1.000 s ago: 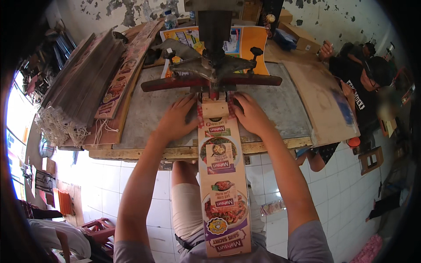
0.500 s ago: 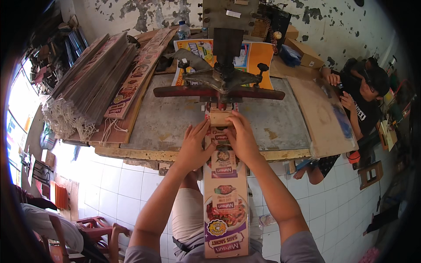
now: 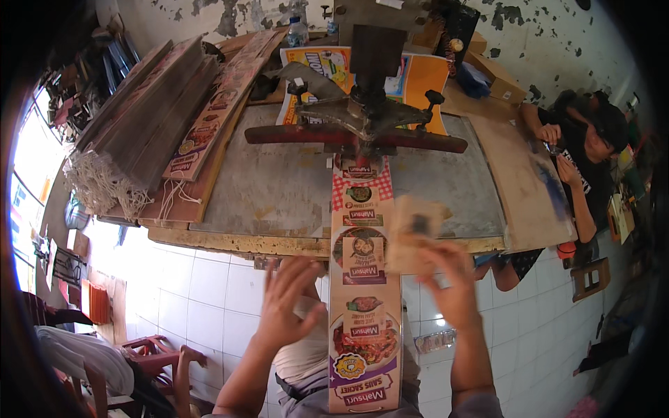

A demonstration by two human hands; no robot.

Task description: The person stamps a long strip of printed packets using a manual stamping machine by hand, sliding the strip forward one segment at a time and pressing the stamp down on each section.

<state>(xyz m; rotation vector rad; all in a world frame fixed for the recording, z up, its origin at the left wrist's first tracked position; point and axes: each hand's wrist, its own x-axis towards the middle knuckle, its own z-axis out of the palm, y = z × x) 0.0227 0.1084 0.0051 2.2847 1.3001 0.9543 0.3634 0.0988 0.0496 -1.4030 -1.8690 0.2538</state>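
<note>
My right hand [image 3: 449,282] grips a pale wooden block [image 3: 412,233] with a dark patch on it, both smeared by motion. The block is raised just right of a long printed cardboard strip [image 3: 364,306]. That strip runs from beneath a metal press [image 3: 364,115], over the table's front edge and down onto my lap. Pictures of food and a red-and-white checked band show on it. To the left of the strip, my left hand [image 3: 289,299] hovers open with fingers spread, holding nothing.
A stack of long strips with white strings [image 3: 139,132] lies on the table's left side. Cardboard boxes [image 3: 498,80] stand at the back right. Beyond the table's right end, a person in black [image 3: 585,132] holds something small. Another person sits at lower left.
Both hands were at the wooden block under the press. The right hand has drawn it out toward me and right; the left has let go and moved back. The strip's checked part is uncovered.
</note>
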